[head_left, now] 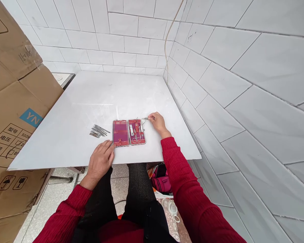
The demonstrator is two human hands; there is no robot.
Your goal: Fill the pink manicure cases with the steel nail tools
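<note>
A small red manicure case [121,138] lies opened flat on the white table. Its right half holds a nail clipper [131,130], small scissors [136,139] and other slim tools under straps. My left hand [100,158] rests at the table's front edge, fingers stretched out, fingertips at the case's lower left corner. Beyond the case's upper right corner, my right hand [158,123] pinches a slim metal tool [144,118]; its exact kind is too small to make out. Left of the case lies a loose pile of metal manicure tools [100,129] with a nail clipper [94,134].
A large cardboard box [17,101] stands along the table's left side. White tiled walls [243,101] close in the back and right, with a cable [165,40] down the corner. Below the table are a pink bag [161,184] and a white-capped container [172,207].
</note>
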